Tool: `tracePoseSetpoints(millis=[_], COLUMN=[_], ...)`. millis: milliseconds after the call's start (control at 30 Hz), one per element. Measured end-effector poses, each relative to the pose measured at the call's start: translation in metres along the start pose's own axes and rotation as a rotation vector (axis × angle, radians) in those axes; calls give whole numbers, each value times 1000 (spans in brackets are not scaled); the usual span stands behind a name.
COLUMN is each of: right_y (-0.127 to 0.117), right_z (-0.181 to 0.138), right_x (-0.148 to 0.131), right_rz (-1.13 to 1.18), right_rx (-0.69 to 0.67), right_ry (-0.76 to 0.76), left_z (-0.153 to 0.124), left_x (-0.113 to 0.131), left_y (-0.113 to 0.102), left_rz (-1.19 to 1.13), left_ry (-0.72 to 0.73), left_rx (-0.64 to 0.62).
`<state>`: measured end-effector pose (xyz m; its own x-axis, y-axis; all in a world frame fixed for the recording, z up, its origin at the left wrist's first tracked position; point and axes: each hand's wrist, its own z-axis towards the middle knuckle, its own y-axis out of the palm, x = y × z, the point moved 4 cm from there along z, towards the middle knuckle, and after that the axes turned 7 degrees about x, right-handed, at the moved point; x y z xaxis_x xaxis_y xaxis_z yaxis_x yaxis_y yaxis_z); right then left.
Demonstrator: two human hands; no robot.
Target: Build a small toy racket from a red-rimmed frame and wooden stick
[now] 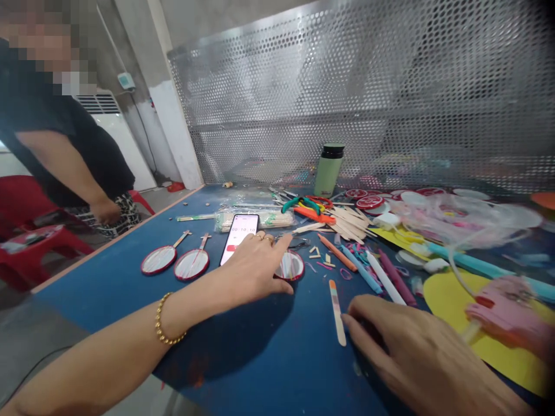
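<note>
My left hand (255,266) reaches across the blue table (243,358), fingers stretched out, thumb and forefinger resting on a small round red-rimmed mirror piece (291,266). A phone (239,238) showing a timer lies just behind it. My right hand (407,352) lies flat on the table, fingers spread, its fingertips beside a coloured wooden stick (337,312). Neither hand holds anything. Two more round red-rimmed paddles with stick handles (173,259) lie to the left.
Craft sticks (347,222), coloured pencils (368,268), pliers (307,205), red lids, yellow paper (459,294) and a pink glue gun (511,309) crowd the right side. A green flask (328,169) stands before a perforated metal screen. Another person stands at left by red chairs.
</note>
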<state>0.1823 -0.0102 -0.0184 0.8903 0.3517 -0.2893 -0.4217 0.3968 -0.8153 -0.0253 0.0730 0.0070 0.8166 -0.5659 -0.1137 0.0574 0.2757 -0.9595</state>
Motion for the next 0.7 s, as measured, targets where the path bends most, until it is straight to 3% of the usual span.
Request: tracePoseSetpoints(millis=[100,167,367,700], right_y=[5,2,-12,-27], right_z=[0,1,6,10], right_x=[-5,-5,6,12], right_rz=[-117,-149,-185,-52], right_rx=[-108,-98,29,-15], right_ry=[-95,-104,-64,79], left_z=[-1,-1,-1,1], left_x=[1,1,0,3], left_y=[1,1,-2,-1], left_rz=[-19,-33,-51,-98], left_ry=[26,22,-34,-8], left_rx=[10,11,-24,-17])
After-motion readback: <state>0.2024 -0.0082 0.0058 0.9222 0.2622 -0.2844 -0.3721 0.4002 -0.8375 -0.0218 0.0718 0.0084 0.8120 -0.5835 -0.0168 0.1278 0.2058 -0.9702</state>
